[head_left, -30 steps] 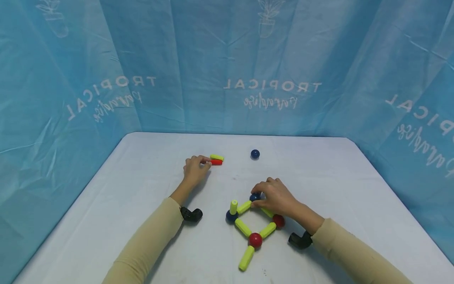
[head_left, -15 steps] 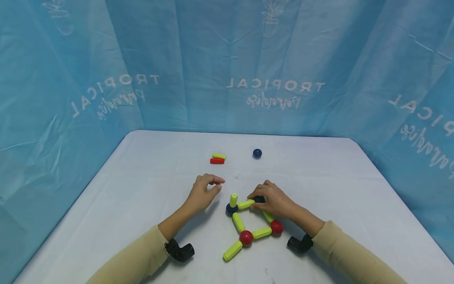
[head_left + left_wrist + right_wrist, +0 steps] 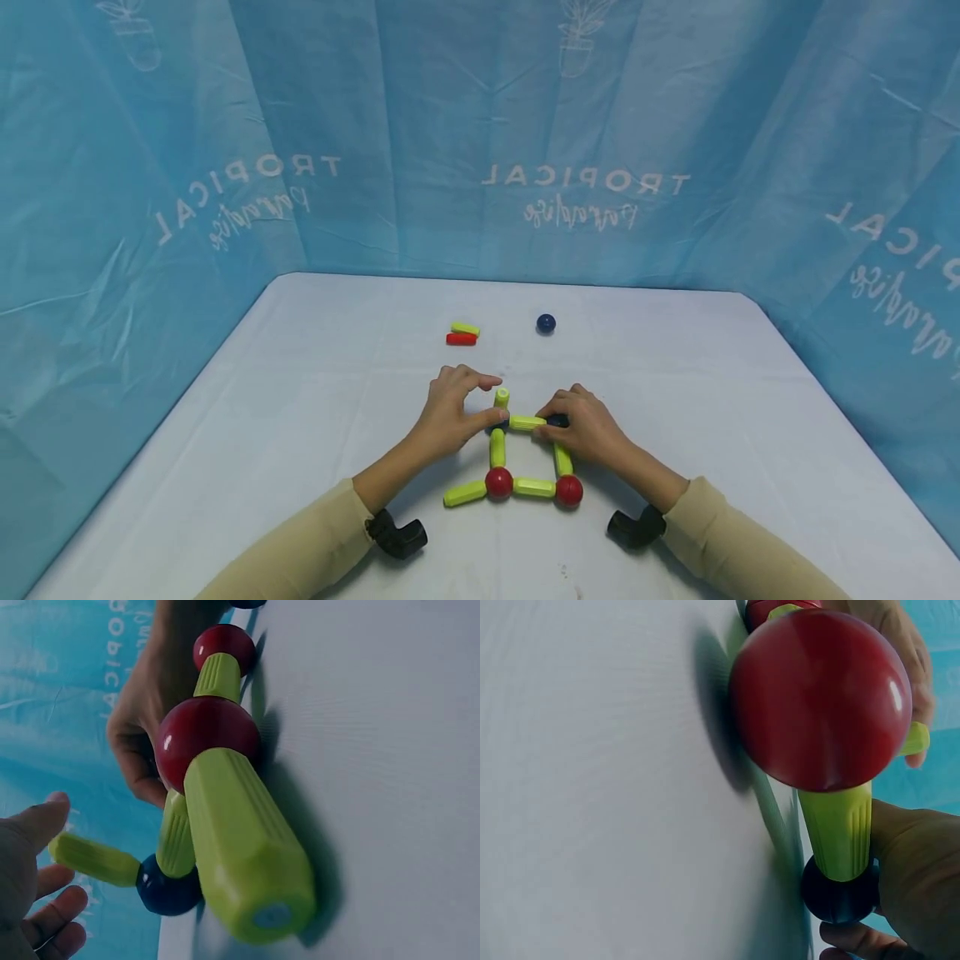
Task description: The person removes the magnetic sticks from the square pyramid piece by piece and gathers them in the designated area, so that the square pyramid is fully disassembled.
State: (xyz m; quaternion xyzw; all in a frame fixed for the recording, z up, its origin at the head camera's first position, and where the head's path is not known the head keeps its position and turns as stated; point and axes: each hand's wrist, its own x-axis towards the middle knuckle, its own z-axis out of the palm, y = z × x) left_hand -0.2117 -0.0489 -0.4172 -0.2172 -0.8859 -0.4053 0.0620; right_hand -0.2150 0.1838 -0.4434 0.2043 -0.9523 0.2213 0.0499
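A square of yellow-green magnetic rods [image 3: 534,487] and balls lies on the table, with red balls at its near left [image 3: 498,483] and near right [image 3: 569,491] corners. Another rod [image 3: 465,493] sticks out leftward from the near left ball. My right hand [image 3: 588,425] pinches the dark blue ball [image 3: 840,892] at the far right corner. At the far left corner, a rod [image 3: 502,400] stands up from a second blue ball [image 3: 165,889]. My left hand [image 3: 453,412] is spread beside that upright rod, thumb and fingers apart; whether the thumb touches it I cannot tell.
Farther back on the white table [image 3: 360,333] lie a red rod [image 3: 461,339] and a yellow-green rod [image 3: 465,329], side by side. A loose blue ball [image 3: 546,323] sits right of them. A blue printed curtain [image 3: 480,225] surrounds the table's back and sides.
My left hand has come back from the red rod to the upright rod, leaving the red rod behind. Held by my right hand, the square has turned, its near side swinging left.
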